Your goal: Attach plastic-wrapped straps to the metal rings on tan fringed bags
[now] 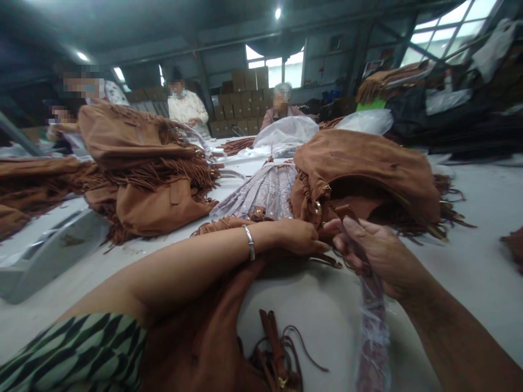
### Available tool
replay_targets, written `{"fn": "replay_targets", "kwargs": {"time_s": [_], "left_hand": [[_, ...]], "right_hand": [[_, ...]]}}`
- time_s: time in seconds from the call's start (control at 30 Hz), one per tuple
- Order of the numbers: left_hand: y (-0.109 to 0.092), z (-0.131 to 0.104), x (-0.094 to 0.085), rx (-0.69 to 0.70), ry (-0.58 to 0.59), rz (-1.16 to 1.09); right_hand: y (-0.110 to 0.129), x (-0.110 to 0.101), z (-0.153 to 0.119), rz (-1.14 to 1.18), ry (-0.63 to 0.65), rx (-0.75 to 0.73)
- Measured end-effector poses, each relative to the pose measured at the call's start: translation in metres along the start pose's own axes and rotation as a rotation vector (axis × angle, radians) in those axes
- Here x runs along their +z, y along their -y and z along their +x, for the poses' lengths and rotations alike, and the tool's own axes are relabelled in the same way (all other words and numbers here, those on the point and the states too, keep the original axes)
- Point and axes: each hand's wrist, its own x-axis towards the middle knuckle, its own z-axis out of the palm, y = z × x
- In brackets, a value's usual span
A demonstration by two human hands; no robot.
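Note:
A brown suede bag [204, 337] lies close in front of me, partly beneath my left arm. My left hand [300, 237] is closed at its upper edge, where a thin leather strip sticks out below the fingertips; the exact grip is hidden. Pinched in my right hand [373, 250] is a strap wrapped in clear plastic [373, 337], which hangs down toward the table's near edge. The fingertips of both hands are close together. Brown cords and a tassel [275, 345] lie on the white table below them. Just behind my hands rests another fringed suede bag [368, 158] with gold-coloured rings.
Fringed suede bags [147, 163] are piled at the left, beside a grey plastic piece [61, 250]. Several plastic-wrapped straps [261, 190] fan out mid-table. Clear plastic bags [286, 133] lie farther back. Several people stand across the white table [482, 207], with cartons [241, 100] behind.

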Motion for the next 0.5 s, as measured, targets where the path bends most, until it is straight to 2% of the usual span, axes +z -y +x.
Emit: {"fn": "replay_targets", "kwargs": {"time_s": [0.1,0.33,0.5], "left_hand": [[0.003,0.005,-0.005,-0.012,-0.004,0.030],[-0.009,0.004,-0.003,0.007,0.026,0.081],[-0.002,0.006,0.001,-0.059,0.098,0.022]], "right_hand": [[0.002,0.002,-0.001,0.035,0.036,0.039],[0.007,-0.001,-0.010,0.237,0.143,0.029],[0.003,-0.004,-0.007,0.191,0.159,0.021]]}}
